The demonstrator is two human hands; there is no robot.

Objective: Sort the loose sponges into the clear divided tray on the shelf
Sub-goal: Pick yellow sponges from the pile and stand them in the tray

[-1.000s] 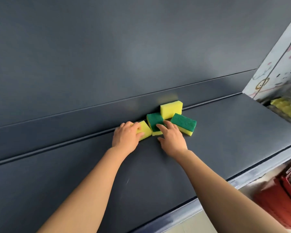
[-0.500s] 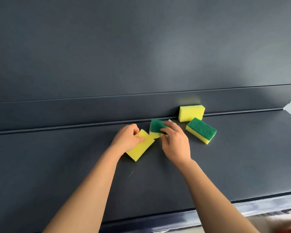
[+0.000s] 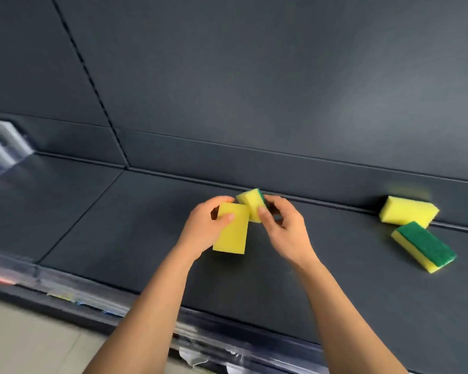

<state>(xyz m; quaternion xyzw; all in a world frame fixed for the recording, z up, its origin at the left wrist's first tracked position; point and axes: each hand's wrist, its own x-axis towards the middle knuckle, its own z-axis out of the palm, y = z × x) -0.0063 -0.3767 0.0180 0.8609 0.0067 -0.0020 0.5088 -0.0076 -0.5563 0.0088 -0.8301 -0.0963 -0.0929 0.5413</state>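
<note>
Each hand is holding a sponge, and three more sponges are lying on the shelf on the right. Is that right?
Not quite. The head view shows only two on the shelf at the right: a yellow sponge and a green-topped sponge. The left hand and right hand do each hold one.

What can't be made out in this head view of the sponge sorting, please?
All in the head view:
- Clear object: cut by the left edge and motion-blurred; dividers and contents unreadable.
- Yellow sponge in the left hand: scouring side turned away.
- Green-edged sponge in the right hand: partly covered by fingers.
- Shelf-edge labels: blurred, illegible.
- Sponge by the back wall: green side hidden, if any.
</note>
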